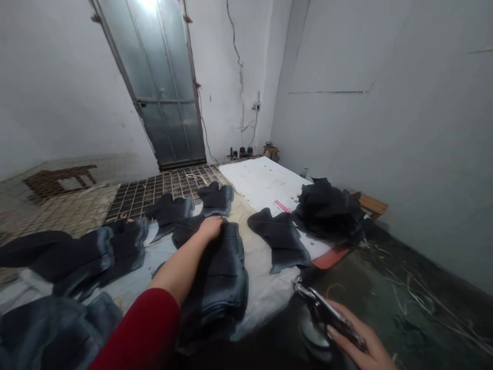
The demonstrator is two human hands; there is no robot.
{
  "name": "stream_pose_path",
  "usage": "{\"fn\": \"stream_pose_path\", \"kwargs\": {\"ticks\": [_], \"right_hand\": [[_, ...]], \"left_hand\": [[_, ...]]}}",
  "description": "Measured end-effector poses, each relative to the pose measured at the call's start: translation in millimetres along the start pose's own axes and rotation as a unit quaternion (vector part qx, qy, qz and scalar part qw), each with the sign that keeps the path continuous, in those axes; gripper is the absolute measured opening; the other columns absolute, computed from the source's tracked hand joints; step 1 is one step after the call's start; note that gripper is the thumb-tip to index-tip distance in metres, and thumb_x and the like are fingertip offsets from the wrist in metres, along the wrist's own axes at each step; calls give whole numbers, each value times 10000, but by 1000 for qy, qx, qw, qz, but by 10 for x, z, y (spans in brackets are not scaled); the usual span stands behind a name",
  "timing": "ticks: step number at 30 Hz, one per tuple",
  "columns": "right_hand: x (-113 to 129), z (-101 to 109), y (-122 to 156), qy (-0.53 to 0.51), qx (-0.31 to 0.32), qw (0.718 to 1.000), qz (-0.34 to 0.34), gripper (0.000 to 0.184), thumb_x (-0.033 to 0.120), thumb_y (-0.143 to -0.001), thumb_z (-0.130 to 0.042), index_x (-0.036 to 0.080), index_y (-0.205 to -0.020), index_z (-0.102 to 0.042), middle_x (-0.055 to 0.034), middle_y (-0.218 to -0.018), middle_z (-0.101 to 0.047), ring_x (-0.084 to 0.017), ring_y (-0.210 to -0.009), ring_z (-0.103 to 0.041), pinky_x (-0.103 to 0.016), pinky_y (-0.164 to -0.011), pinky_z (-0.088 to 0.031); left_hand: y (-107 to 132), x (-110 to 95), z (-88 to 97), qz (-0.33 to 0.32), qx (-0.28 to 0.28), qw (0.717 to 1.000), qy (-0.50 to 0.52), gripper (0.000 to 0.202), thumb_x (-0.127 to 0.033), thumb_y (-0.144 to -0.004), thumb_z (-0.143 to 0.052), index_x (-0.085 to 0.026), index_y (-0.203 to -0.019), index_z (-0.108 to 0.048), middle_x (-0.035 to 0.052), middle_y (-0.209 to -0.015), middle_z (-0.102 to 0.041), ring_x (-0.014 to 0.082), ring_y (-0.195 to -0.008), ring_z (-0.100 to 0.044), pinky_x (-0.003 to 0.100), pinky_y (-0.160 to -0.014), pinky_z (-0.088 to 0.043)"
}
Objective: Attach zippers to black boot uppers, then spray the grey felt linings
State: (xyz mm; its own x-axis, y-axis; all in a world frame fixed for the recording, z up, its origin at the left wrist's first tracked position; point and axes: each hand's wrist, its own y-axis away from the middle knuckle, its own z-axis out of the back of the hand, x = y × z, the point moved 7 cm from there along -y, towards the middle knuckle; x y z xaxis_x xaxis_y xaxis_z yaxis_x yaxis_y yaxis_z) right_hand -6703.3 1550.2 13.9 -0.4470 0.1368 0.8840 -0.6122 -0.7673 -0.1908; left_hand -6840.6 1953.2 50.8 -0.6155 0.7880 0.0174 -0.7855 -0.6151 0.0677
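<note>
My left hand (211, 227), in a red sleeve, reaches forward and rests on top of a stack of dark grey denim pieces (221, 272); its fingers curl down over the far edge of the stack. My right hand (360, 341) is low at the bottom right, closed around a metal tool that looks like scissors (327, 313), held above a dark surface. Other cut denim pieces lie around the stack: two further back (215, 198), one to the right (281, 236).
A heap of dark fabric (329, 210) sits on a white board (262, 180) at the right. More denim stacks (77, 257) lie to the left on a pale cloth. A metal grid (154, 190), a glazed door (165, 87) and white walls stand beyond.
</note>
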Motion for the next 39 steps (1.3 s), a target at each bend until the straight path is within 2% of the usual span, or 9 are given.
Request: {"fn": "stream_pose_path", "kwargs": {"ticks": [4,11,16,21,25,30,33,35,39], "right_hand": [[-16,124,-57,-16,-26,999,-16,420,493,-681,-615,208,-978,-700,-65,-981,-709,-236,-892,-668,-225,-746,-531],[47,195,-282,-18,-27,999,-3,415,471,-649,-632,195,-948,-714,-72,-969,-710,-236,-864,-677,-211,-722,-535],[-42,258,-308,-39,-51,998,-22,428,490,-622,-650,204,-932,-719,-74,-948,-715,-247,-850,-680,-229,-706,-545],[-129,334,-310,-35,-51,998,-33,431,501,-628,-646,196,-923,-720,-78,-940,-716,-260,-829,-682,-256,-686,-555],[-141,409,-369,-41,-44,997,-40,456,520,-646,-625,190,-949,-711,-82,-952,-714,-264,-855,-676,-265,-704,-552],[-103,493,-484,-34,-40,998,-45,458,504,-654,-616,181,-969,-697,-89,-950,-714,-267,-852,-674,-291,-727,-548],[-104,544,-527,-31,-48,997,-44,447,486,-663,-610,179,-978,-693,-91,-970,-709,-267,-862,-671,-292,-725,-548],[-143,574,-532,-40,-50,997,-42,442,476,-684,-601,172,-993,-687,-95,-987,-704,-261,-879,-667,-288,-749,-541],[-332,673,-478,-41,-66,996,-42,437,469,-703,-606,177,-1018,-680,-94,-1052,-682,-255,-948,-647,-277,-804,-523]], "left_hand": [[168,49,-40,-16,9,1000,-9,263,-298,-860,-505,-129,-1056,-551,74,-1048,-588,193,-999,-550,429,-899,-434],[33,-44,-96,5,-3,1000,-15,398,-269,-841,-536,-156,-1215,-462,109,-1297,-442,239,-1155,-456,455,-943,-409],[-15,-92,-14,4,-13,1000,-20,270,-272,-848,-526,-132,-1078,-548,90,-1134,-554,204,-1042,-529,432,-901,-436],[293,-63,131,-23,-48,999,7,231,-119,-752,-560,-146,-980,-584,54,-961,-633,177,-938,-579,356,-894,-433],[722,124,380,-10,-114,993,33,271,-51,-623,-521,-207,-829,-604,13,-884,-655,175,-874,-610,274,-842,-458],[977,358,1141,70,-266,959,65,275,-91,-679,-363,-173,-877,-535,76,-1057,-611,209,-1015,-563,358,-900,-450],[775,147,1581,58,-312,945,82,266,-116,-716,-359,-166,-922,-521,64,-1066,-601,198,-1018,-547,358,-920,-437],[481,-129,1741,28,-305,949,81,258,-102,-725,-386,-171,-928,-529,43,-1021,-610,185,-990,-544,336,-914,-436],[-360,-778,1682,-34,-239,969,62,221,-59,-723,-476,-158,-900,-564,46,-973,-617,178,-963,-537,296,-885,-439]]}}
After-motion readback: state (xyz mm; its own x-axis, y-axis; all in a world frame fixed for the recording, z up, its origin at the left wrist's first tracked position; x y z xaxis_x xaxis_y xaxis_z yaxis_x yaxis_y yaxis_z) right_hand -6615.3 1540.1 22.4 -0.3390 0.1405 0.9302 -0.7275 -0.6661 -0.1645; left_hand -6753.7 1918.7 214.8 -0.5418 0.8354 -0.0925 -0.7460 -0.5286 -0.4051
